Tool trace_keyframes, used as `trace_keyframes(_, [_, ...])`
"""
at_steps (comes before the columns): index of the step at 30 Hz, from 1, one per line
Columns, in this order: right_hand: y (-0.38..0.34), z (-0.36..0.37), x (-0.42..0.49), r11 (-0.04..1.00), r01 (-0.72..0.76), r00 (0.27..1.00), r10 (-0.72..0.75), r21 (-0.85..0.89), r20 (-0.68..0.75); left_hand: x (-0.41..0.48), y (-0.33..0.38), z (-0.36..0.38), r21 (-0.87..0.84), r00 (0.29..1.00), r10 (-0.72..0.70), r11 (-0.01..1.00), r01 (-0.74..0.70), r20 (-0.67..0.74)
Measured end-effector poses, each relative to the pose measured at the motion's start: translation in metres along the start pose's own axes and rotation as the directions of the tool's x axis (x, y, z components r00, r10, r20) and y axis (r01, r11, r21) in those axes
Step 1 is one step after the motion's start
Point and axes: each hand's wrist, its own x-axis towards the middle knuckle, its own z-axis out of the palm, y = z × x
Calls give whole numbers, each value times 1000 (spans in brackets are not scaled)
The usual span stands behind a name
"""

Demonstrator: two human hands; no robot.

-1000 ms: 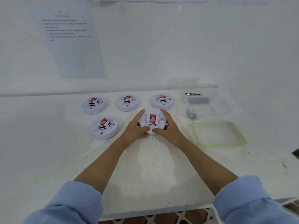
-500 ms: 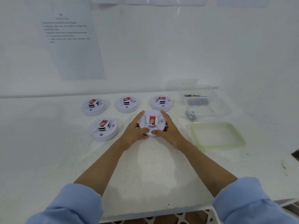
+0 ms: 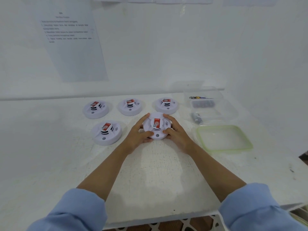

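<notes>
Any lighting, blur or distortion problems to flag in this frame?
Head view: flat, hazy light, low contrast, only faint soft shadows on the table. Head view: wide-angle bending slants the wall sheet, its print too soft to read. Head view: the smoke detector gripped by the left hand and right hand is fairly sharp.

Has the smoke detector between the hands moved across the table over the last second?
No. The smoke detector sits in the same spot, just in front of the back-right detector and left of the green-rimmed lid.
</notes>
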Motion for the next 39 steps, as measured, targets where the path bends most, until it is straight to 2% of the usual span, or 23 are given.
trace_keyframes(39, [3,2,1,1000,27,1000,-27,-15,2,-1,0,-1,-2,1000,2,1000,-2,16])
